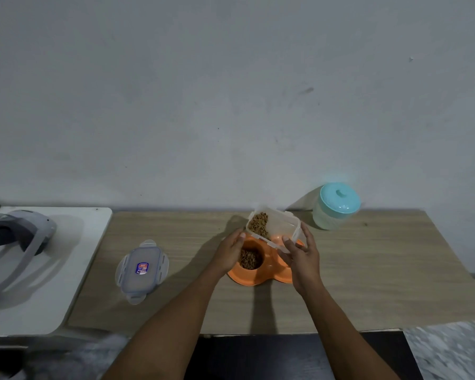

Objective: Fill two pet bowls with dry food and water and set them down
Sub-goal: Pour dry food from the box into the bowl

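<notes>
Now brown kibble in orange double bowl

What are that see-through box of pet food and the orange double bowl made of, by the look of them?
The clear rectangular food container looks like thin glossy plastic: the kibble shows through its walls. The orange double pet bowl seems to be moulded plastic, one even colour with smooth rounded edges.

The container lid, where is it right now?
In the head view the container lid lies flat on the wooden table, left of the orange double bowl and the left hand, near the white surface.
</notes>
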